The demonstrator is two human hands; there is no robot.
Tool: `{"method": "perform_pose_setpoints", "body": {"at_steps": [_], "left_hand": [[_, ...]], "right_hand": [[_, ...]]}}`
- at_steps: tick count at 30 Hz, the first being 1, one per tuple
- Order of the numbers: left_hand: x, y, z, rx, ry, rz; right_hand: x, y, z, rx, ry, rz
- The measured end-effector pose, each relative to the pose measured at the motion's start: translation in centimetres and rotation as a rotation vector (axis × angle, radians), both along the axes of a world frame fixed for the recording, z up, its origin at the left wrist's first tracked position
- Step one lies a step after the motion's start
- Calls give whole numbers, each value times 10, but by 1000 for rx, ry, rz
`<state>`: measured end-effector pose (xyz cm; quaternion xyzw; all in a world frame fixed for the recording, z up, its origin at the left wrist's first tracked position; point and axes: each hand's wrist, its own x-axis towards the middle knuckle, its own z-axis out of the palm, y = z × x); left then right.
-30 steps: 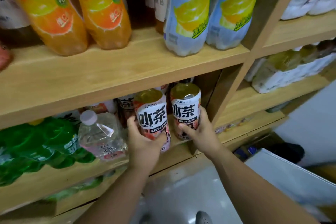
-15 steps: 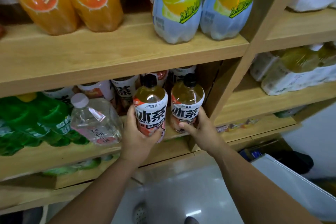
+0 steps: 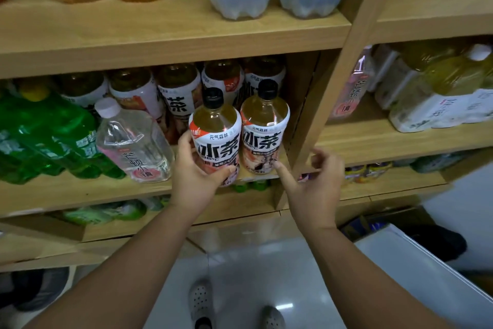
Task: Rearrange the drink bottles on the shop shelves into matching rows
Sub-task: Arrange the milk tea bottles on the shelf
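Step in hand: fronting two bottles at the near right end of the middle shelf [image 3: 80,195]. The left hand [image 3: 198,171] grips the left tea bottle [image 3: 214,139]; the right hand [image 3: 314,184] is open, forefinger by the right tea bottle [image 3: 264,139]. Next, likely: square both labels forward.
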<state>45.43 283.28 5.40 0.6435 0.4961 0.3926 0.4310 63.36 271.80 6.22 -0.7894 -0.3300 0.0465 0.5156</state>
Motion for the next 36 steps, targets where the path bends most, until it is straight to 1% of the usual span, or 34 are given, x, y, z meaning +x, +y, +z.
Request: {"method": "perform_pose_setpoints", "body": {"at_steps": [2, 4, 5, 7, 10, 12, 16, 21, 31, 36], "left_hand": [[4, 0, -2, 7, -18, 3], [9, 1, -2, 26, -4, 6], [11, 1, -1, 33, 10, 7], [12, 3, 2, 51, 48, 7], [9, 2, 3, 116, 160, 27], [4, -3, -2, 149, 201, 40], [3, -4, -12, 153, 183, 55], [22, 8, -6, 123, 180, 48], [29, 26, -9, 50, 161, 51], [31, 17, -4, 54, 156, 32]], "right_hand": [[8, 1, 6, -78, 56, -62], [13, 10, 7, -189, 115, 4], [13, 16, 6, -208, 117, 54], [13, 30, 1, -159, 130, 111], [12, 44, -8, -25, 237, 107], [14, 47, -13, -1, 265, 110], [19, 47, -18, -12, 253, 105], [18, 51, -22, 9, 249, 60], [12, 60, -21, 8, 309, -25], [13, 57, -18, 3, 329, -7]]}}
